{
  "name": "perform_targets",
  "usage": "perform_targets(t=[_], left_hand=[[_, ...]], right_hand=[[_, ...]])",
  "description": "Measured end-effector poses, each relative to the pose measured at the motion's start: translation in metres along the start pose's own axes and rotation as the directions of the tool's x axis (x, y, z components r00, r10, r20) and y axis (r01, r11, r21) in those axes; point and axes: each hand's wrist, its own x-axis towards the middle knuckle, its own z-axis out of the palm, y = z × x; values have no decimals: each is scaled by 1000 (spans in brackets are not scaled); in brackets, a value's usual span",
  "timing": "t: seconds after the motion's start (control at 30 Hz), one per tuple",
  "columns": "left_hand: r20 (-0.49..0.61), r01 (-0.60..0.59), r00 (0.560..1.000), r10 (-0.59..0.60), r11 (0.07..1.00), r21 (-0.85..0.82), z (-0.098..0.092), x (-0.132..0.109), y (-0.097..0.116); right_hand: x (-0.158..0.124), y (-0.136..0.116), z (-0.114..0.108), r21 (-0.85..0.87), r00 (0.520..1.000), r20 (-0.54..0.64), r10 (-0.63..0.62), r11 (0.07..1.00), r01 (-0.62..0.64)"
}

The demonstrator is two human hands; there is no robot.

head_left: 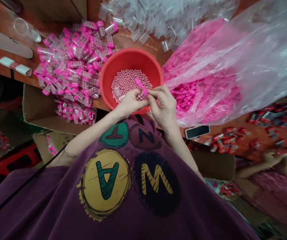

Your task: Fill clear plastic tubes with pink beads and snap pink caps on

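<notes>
One pink cap (140,84) is pinched by the right hand (162,106) above a red basin (131,56) of pink beads (131,83); the left hand (131,103) is curled, its hold unclear; a knock could spill beads.

A bright pink cap (141,84) sticks up from the right hand (162,106). A clear tube (120,97) pokes out of the left hand (131,104), over small round pink beads (127,83) in a red tub (131,56).
</notes>
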Motion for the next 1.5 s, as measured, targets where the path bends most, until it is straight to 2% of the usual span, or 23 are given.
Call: perform_targets(t=[0.13, 0.3, 0.37, 0.47, 0.53, 0.6, 0.7, 0.8, 0.9, 1.0, 1.1, 1.23, 1.4, 1.5], left_hand=[[-63, 0, 998, -2, 1000, -21, 4, 2, -5], [-16, 1, 1000, -2, 999, -46, -11, 1, -11], [62, -3, 998, 5, 1000, -27, -18, 0, -8], [237, 14, 971, -16, 1000, 9, -22, -4, -1], [347, 40, 937, -48, 999, 31, -20, -6, 3], [403, 67, 912, -78, 997, 42, -18, -7, 4], [379, 98, 921, -92, 995, 3, -19, -6, 4], [316, 98, 946, -73, 993, -67, -24, -4, 2], [266, 66, 963, -39, 993, -94, -26, 0, 0], [246, 30, 969, -3, 994, -105, -24, 1, -1], [262, 15, 965, 16, 993, -118, -19, 3, -3], [246, 33, 969, -8, 995, -97, -18, 6, -6], [354, 96, 935, -39, 985, -144, -24, 10, -11], [394, 122, 917, -64, 985, -124, -25, 10, -12]], right_hand=[[-5, -4, 9, -9, 1000, 5, 14, 1000, -14], [-8, -15, 1, 34, 998, 66, -10, 999, 8], [-2, -16, -5, 113, 998, 53, 18, 993, -24], [16, -12, -6, 259, 983, 45, 178, 948, -184], [30, -7, 1, 339, 955, 107, 276, 893, -296], [41, -2, 9, 378, 936, 186, 298, 858, -348], [41, 3, 13, 387, 952, 149, 268, 870, -306], [27, 2, 1, 322, 978, 91, 185, 924, -205], [7, 0, -10, 201, 985, 165, 48, 976, -82], [-6, 1, -4, 88, 977, 211, -21, 996, 2], [-12, 8, 16, 33, 989, 150, -14, 999, 9], [-15, 20, 37, 75, 999, 53, 6, 997, -10], [-13, 26, 37, 69, 989, 123, 77, 994, -86], [-9, 26, 30, 57, 985, 165, 53, 996, -63]])
